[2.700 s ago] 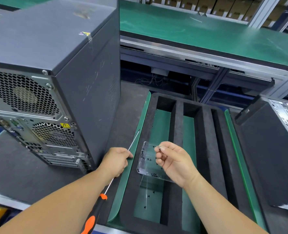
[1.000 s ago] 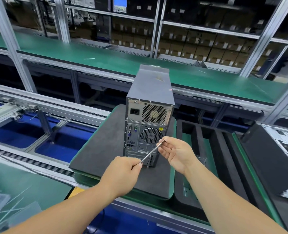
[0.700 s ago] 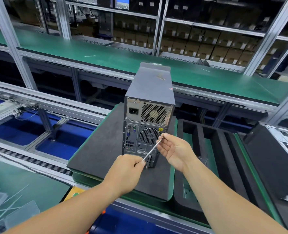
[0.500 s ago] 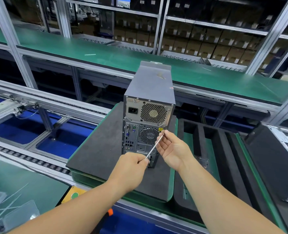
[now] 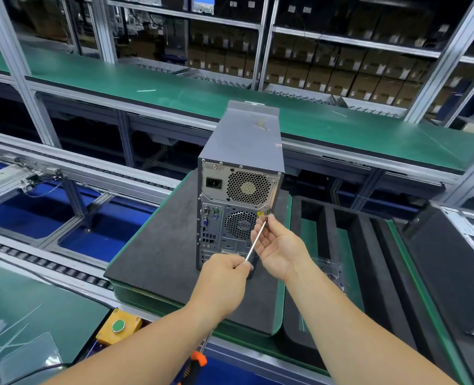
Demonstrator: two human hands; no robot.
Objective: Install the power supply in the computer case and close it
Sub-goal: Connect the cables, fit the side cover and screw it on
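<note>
A grey computer case [image 5: 247, 140] stands upright on a black foam pad [image 5: 161, 245], its rear panel facing me. The power supply [image 5: 238, 184] sits in the top of the rear panel, with its fan grille and socket showing. My left hand [image 5: 222, 282] grips the steel shaft of a long screwdriver [image 5: 255, 243]; its orange handle [image 5: 195, 362] shows below my forearm. My right hand [image 5: 280, 245] pinches the shaft near its tip, which sits at the case's right rear edge beside the lower fan. Whether a screw is on the tip is hidden by my fingers.
A black foam tray [image 5: 369, 245] with green-floored slots lies right of the case, holding a clear plastic screw box [image 5: 327, 268]. Another open case [image 5: 452, 245] lies at far right. A yellow box with a green button [image 5: 118, 326] sits at the front edge. Conveyor rails run left.
My head has pulled back from a close look at the tray and case. Both hands have lifted the screwdriver from the screw box up to the case's right rear edge.
</note>
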